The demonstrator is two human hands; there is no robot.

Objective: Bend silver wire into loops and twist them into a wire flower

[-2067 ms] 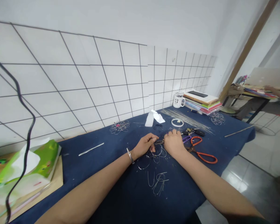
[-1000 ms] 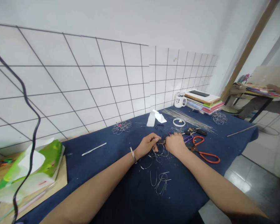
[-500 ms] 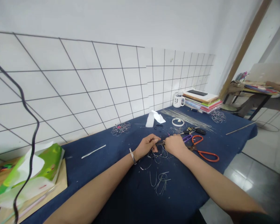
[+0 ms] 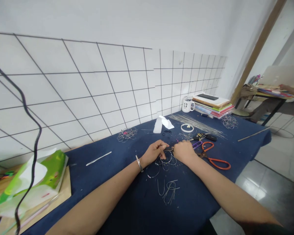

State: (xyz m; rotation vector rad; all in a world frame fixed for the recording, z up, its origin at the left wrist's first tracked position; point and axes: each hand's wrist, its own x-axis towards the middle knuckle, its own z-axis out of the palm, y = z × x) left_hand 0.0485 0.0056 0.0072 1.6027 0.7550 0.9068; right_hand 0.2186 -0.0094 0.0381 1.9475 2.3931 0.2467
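Note:
My left hand (image 4: 156, 151) is closed in a pinch on a looped wire piece (image 4: 166, 165), whose thin rings, some with small beads, hang below the fingers onto the cloth. My right hand (image 4: 183, 151) is wrapped round a pair of pliers, with the dark jaws (image 4: 169, 149) reaching toward the left fingertips at the wire. The grip of the pliers is hidden in the fist. A purple handle (image 4: 198, 144) shows just behind the right hand; I cannot tell whether it belongs to these pliers. Orange-handled shears (image 4: 218, 164) lie beside the right wrist.
Cut wires (image 4: 171, 192) lie in front of the hands. Behind are black-handled cutters (image 4: 210, 137), a white ring spool (image 4: 187, 128), long straight wires (image 4: 196, 124) and a mug (image 4: 187, 106). A wire bundle (image 4: 126, 134) and tissue pack (image 4: 54, 173) are left. Another person sits far right.
Both hands stay almost in place at the wire piece. The pliers' jaws shift only slightly, and the view moves a little.

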